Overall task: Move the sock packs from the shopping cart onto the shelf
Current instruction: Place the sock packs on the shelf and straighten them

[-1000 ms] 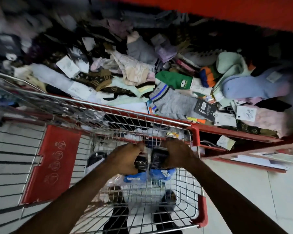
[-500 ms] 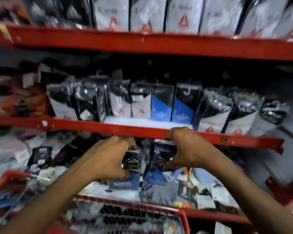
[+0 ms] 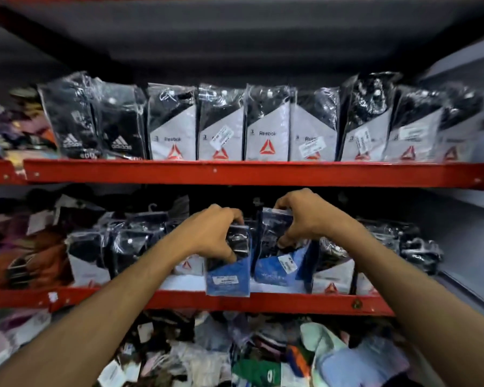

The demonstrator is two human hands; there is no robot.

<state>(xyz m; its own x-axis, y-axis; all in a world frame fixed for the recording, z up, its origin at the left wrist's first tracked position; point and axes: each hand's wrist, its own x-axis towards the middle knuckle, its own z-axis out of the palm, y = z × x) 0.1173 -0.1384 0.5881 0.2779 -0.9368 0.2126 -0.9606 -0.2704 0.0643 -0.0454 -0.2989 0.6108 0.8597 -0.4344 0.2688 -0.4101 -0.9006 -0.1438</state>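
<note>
My left hand [image 3: 211,236] grips the top of a blue-and-black sock pack [image 3: 228,277] whose bottom hangs over the front lip of the middle red shelf [image 3: 291,303]. My right hand [image 3: 309,216] grips a second blue-and-black sock pack [image 3: 277,268] that stands on the same shelf, just right of the first. Both packs sit in a gap between white-and-black packs [image 3: 333,275] standing on that shelf. The shopping cart is out of view.
The upper red shelf [image 3: 235,173] carries a full row of black and white-and-black sock packs [image 3: 266,127]. Below the middle shelf lies a bin of loose mixed socks [image 3: 263,353]. Colourful items [image 3: 17,247] crowd the left ends of both shelves. A grey wall panel [image 3: 470,219] stands at right.
Both hands have lifted the two blue packs out of the cart and up to the middle shelf. My view has risen from the cart to the shelves.
</note>
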